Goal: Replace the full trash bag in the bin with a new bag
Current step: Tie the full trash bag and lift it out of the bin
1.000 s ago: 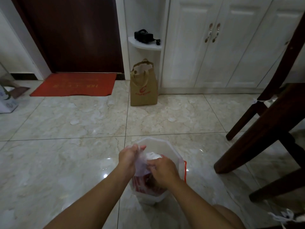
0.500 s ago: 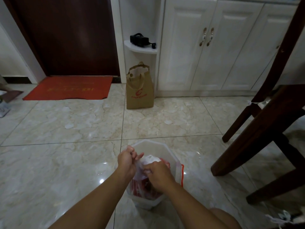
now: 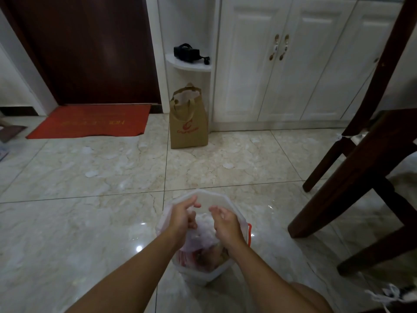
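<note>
A small translucent white bin with a red handle stands on the marble floor right below me. Inside it sits a full thin plastic trash bag with red and white rubbish showing through. My left hand pinches the bag's gathered top at the bin's left side. Just right of it, my right hand is over the bag with fingers curled around its plastic. The bag's lower part is hidden behind my wrists and the bin wall.
A brown paper shopping bag stands against the white cabinets. Dark wooden chair legs crowd the right side. A red doormat lies before a dark door. A black device rests on a corner shelf.
My hands have moved apart a little over the bag's top, the right one shifting rightward. The view has drifted slightly left and down.
</note>
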Demonstrator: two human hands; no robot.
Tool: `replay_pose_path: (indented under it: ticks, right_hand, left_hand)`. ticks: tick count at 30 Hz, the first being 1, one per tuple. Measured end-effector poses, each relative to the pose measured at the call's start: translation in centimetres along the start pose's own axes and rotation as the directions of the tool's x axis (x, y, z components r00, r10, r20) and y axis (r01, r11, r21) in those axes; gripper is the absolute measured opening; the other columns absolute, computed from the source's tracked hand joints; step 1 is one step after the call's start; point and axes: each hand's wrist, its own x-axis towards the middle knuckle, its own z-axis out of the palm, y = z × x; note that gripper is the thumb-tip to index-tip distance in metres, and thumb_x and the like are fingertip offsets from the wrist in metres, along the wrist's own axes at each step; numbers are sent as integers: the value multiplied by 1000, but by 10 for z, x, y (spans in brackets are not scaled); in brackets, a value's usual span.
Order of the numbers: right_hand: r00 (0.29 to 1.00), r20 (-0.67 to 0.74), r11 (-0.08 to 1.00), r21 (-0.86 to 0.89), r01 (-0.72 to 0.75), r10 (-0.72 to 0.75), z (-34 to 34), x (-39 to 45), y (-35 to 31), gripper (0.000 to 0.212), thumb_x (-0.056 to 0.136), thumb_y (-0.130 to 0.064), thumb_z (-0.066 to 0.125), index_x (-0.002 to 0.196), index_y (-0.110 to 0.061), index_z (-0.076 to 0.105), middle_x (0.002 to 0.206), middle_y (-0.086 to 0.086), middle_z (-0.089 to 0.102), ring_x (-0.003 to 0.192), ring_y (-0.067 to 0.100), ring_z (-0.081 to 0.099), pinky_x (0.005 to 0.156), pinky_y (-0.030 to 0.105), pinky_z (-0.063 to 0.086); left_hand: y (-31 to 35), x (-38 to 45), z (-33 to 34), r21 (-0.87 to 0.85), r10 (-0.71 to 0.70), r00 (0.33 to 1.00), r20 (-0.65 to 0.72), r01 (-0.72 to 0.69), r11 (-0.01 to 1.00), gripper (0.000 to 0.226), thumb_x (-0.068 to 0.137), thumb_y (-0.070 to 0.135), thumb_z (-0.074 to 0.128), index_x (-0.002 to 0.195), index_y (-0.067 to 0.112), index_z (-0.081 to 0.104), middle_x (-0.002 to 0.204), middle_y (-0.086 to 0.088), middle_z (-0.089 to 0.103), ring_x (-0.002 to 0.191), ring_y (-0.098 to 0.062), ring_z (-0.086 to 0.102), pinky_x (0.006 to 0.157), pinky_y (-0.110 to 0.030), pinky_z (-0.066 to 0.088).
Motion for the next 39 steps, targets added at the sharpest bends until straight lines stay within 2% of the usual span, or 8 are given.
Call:
replay_pose_path:
  ticks: [5,8,11,14,17,20,28,39]
  right_hand:
    - [982,-8,945,274,-181,191,7,8,3,76,78,-82,30,92,-14,60,58,-3,50,50,8,49,45,21,37]
    - [953,122,859,412,-302,277,14,19,9,125,50,-103,31,134,-13,53,109,12,71,95,24,71,67,32,57]
    - [948,187,864,393,-314,259,13,25,14,138,42,-106,33,143,-12,42,116,15,69,102,29,70,84,43,59]
    - [950,218,850,434,-299,223,11,13,1,125,51,-98,43,141,-11,37,114,17,69,100,30,71,73,38,61]
    - [987,150,947,304,-101,57,5,3,-4,48,96,-51,47,132,-20,40,112,5,64,93,14,65,76,26,56]
    - [986,139,993,91,74,-86,3,-2,6,15,98,-18,55,108,-28,60,108,-2,69,99,12,65,92,32,54]
    - [991,54,983,-129,131,-125,0,-3,19,20,95,-10,54,89,-11,73,88,2,73,88,16,68,81,32,54]
    - [986,-134,980,185,-75,101,20,-3,10,23,89,-5,49,71,-5,63,85,21,71,83,32,68,78,39,57]
  left_hand:
    - [-5,-22,22,198,154,981,120,-176,964,17,88,14,63,98,11,76,54,10,61,50,-5,54,53,-23,45]
    - [-12,-28,30,217,118,980,162,-152,964,18,88,9,66,102,12,77,90,-5,78,82,-13,74,74,-32,61]
    - [-13,-25,28,253,151,977,151,-186,949,15,91,10,65,97,11,78,87,-7,78,80,-15,75,67,-25,59]
    - [-12,-17,22,247,118,984,134,-149,958,16,91,17,66,87,11,80,78,-10,77,68,-18,74,59,-26,57]
    - [-15,-8,17,229,100,992,77,-115,966,19,91,15,65,81,11,80,71,-9,74,63,-17,67,52,-25,52]
    - [-15,-2,12,232,79,995,62,-91,969,17,91,17,65,84,11,80,77,-7,76,70,-16,64,60,-25,51]
    - [-13,8,10,135,18,998,68,-27,990,16,88,17,68,93,5,78,85,-10,75,72,-22,61,67,-32,49]
    - [-11,2,13,-307,-136,967,217,199,930,54,90,28,26,107,-3,67,82,-26,58,66,-27,53,66,-34,47]
